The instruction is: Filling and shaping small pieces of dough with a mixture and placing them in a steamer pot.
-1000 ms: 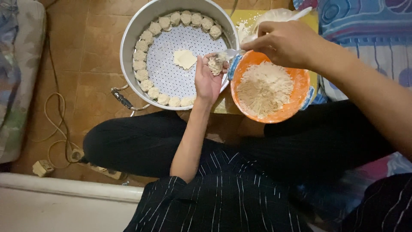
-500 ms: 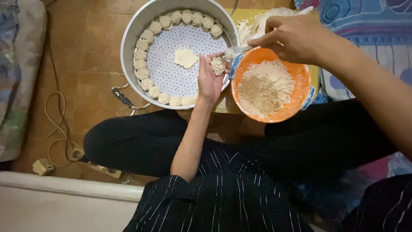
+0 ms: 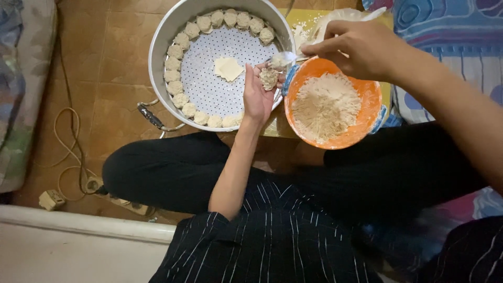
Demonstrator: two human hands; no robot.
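Note:
My left hand (image 3: 257,93) cups a small filled dumpling (image 3: 269,77) at the right rim of a round metal steamer tray (image 3: 162,39). My right hand (image 3: 361,47) grips a metal spoon (image 3: 283,57) whose bowl rests just above the dumpling. Right beside both hands sits an orange bowl (image 3: 367,126) heaped with pale minced filling (image 3: 325,107). Several finished dumplings (image 3: 181,78) line the perforated tray's edge, and a flat stack of wrappers (image 3: 228,68) lies in its middle.
I sit cross-legged in black trousers (image 3: 167,167) on a brown tiled floor (image 3: 112,68). A power strip and cables (image 3: 94,186) lie at the left, next to a cushion (image 3: 23,89). A blue patterned cloth (image 3: 450,31) is at the right. A yellow surface (image 3: 301,26) sits behind the bowl.
My right hand has lifted the spoon from the bowl's rim and brought it to the dumpling. My left hand has closed a little more around the dumpling.

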